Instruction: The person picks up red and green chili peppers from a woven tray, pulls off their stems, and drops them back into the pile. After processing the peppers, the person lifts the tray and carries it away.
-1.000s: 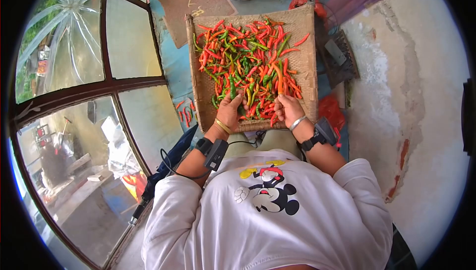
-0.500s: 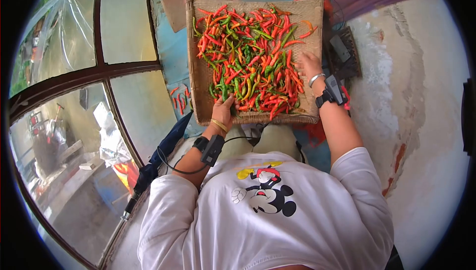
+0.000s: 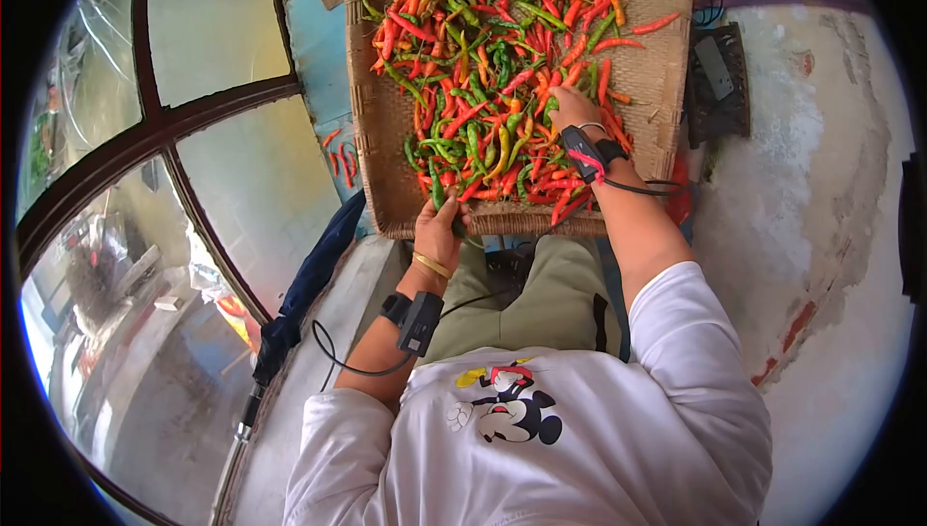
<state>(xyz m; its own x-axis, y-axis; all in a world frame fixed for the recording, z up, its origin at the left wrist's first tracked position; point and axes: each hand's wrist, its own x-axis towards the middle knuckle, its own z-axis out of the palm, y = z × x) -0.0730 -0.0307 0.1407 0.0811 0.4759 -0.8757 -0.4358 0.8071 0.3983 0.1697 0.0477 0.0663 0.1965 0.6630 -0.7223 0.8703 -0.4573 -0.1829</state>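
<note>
A shallow woven basket (image 3: 660,92) full of red and green chili peppers (image 3: 483,130) lies in front of me. At the basket's near left edge, my left hand (image 3: 439,232) is closed around a green pepper (image 3: 436,188) that sticks up from between thumb and fingers. My right hand (image 3: 574,111) reaches over the right part of the pile, its fingertips down at the peppers around a green one; the fingers look bent together, and exactly what they grip is hard to make out.
On the left stand dark-framed window panes (image 3: 237,188) and a folded dark blue umbrella (image 3: 319,265). A few loose red peppers (image 3: 345,161) lie left of the basket. A dark object (image 3: 716,82) sits against the worn wall (image 3: 782,159) at the right.
My right hand has moved left from the basket's right side onto the peppers. The view has shifted, and the basket appears larger and higher. My left hand stays at the near edge.
</note>
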